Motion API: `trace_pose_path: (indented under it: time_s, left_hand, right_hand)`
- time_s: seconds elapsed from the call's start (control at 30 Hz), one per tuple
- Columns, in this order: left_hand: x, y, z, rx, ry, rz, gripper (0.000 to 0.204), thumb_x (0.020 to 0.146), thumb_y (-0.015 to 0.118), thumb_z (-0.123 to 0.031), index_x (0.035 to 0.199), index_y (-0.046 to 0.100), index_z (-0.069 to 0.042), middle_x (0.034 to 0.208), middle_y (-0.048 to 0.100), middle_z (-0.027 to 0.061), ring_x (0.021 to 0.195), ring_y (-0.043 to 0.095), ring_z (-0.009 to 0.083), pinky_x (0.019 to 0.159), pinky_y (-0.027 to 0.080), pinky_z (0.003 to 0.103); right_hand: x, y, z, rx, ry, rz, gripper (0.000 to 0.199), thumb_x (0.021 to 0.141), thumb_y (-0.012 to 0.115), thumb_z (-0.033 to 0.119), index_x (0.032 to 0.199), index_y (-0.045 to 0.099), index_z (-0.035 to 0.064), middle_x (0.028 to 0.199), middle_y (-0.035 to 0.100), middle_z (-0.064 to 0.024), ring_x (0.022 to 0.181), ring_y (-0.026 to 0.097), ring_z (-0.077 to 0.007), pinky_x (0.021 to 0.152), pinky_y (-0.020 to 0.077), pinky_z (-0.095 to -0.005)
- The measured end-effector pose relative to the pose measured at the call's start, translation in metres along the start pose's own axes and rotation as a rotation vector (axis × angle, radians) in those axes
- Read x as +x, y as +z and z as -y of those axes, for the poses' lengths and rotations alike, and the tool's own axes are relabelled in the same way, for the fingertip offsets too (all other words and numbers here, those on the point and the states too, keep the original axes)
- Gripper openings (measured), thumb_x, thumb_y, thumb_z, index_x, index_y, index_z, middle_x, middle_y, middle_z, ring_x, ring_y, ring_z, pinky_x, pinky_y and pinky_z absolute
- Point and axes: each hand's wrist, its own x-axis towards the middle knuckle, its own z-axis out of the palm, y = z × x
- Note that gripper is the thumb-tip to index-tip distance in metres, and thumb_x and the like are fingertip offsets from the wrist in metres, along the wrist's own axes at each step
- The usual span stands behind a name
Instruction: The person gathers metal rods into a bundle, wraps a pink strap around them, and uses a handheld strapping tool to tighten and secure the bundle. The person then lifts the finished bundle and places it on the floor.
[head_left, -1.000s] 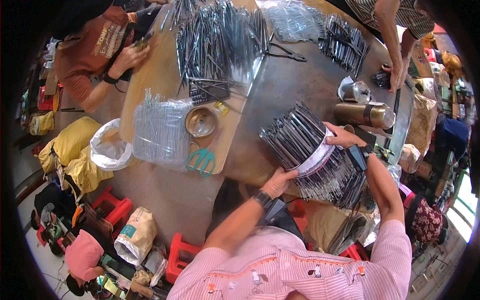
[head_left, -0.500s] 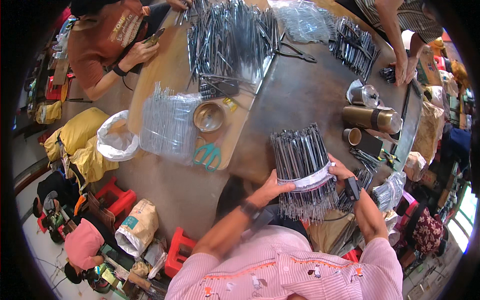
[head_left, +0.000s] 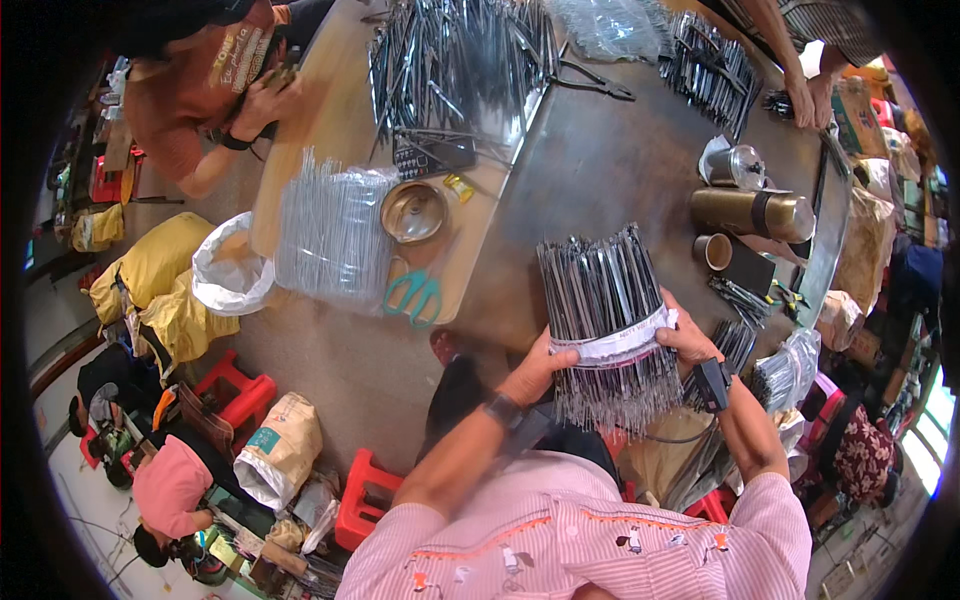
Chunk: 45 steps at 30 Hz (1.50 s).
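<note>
A thick bundle of thin dark metal strips (head_left: 598,285) stands nearly upright before me at the table's near edge, a little tilted. Around its lower part runs a white band (head_left: 628,342), and below it the strips end in fine, wiry tips. On the bundle's left side my left hand (head_left: 536,368) grips it, thumb across the front by the band. From the right my right hand (head_left: 690,340) clasps it at the band's end. Fingers behind the bundle are hidden.
Pliers (head_left: 597,82) lie beyond, near a heap of strips (head_left: 455,75). Left are bagged wires (head_left: 335,230), a metal bowl (head_left: 414,211) and teal scissors (head_left: 412,298). Right are a gold thermos (head_left: 730,212) and a cup (head_left: 713,252). Two co-workers' hands (head_left: 268,103) (head_left: 808,98) show across the table.
My view has shifted slightly, so the table's things sit higher. I still grip the bundle from both sides, its band turned a little. The left co-worker's hand has drawn toward their body.
</note>
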Motion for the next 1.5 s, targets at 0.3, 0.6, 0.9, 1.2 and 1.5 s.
trace_pose_path:
  time_s: [0.3, 0.6, 0.9, 1.2, 1.5]
  left_hand:
    - [-0.106, -0.006, -0.022, -0.072, 0.133, 0.035, 0.103, 0.067, 0.082, -0.035, 0.147, 0.025, -0.004, 0.141, 0.044, 0.0078, 0.128, 0.042, 0.0197, 0.111, 0.028, 0.034]
    - [-0.32, -0.081, -0.01, -0.152, 0.362, -0.043, 0.088, 0.074, 0.079, -0.026, 0.146, 0.032, -0.005, 0.138, 0.048, 0.0071, 0.127, 0.045, 0.0198, 0.11, 0.031, 0.035]
    - [-0.436, -0.189, 0.006, -0.088, 0.604, -0.386, 0.056, 0.093, 0.056, -0.038, 0.135, 0.048, -0.003, 0.126, 0.059, 0.0069, 0.118, 0.054, 0.0184, 0.102, 0.042, 0.035]
    - [-0.418, -0.329, 0.012, -0.671, 0.278, -0.519, 0.062, 0.09, 0.056, -0.053, 0.137, 0.047, -0.013, 0.125, 0.06, 0.0061, 0.109, 0.06, 0.0205, 0.093, 0.05, 0.041]
    - [-0.376, -0.434, 0.043, -0.783, 0.141, -0.608, 0.069, 0.084, 0.058, -0.062, 0.128, 0.055, -0.008, 0.113, 0.065, 0.0102, 0.093, 0.065, 0.0228, 0.086, 0.053, 0.042]
  right_hand:
    - [-0.056, 0.124, 0.03, -0.085, -0.055, -0.119, 0.123, 0.056, 0.083, 0.039, 0.149, 0.016, -0.005, 0.146, 0.036, -0.0139, 0.133, 0.037, -0.0218, 0.111, 0.025, -0.0299]
    - [-0.081, 0.341, 0.0, -0.367, -0.074, 0.082, 0.131, 0.058, 0.081, 0.055, 0.149, 0.01, -0.0069, 0.149, 0.03, -0.0165, 0.139, 0.029, -0.0243, 0.114, 0.0175, -0.0335]
    - [0.037, 0.468, -0.086, -0.415, 0.183, 0.357, 0.094, 0.087, 0.067, 0.036, 0.151, 0.01, -0.0012, 0.147, 0.035, -0.0129, 0.137, 0.031, -0.022, 0.114, 0.0207, -0.0346]
    - [0.193, 0.51, -0.187, -0.425, 0.453, 0.605, 0.062, 0.093, 0.058, 0.044, 0.139, 0.044, 0.0044, 0.131, 0.055, -0.0079, 0.117, 0.053, -0.0173, 0.102, 0.0402, -0.0327]
    - [0.272, 0.503, -0.264, -0.286, 0.75, 0.435, 0.057, 0.091, 0.058, 0.044, 0.134, 0.051, 0.007, 0.128, 0.06, -0.0075, 0.111, 0.059, -0.0177, 0.1, 0.0432, -0.0327]
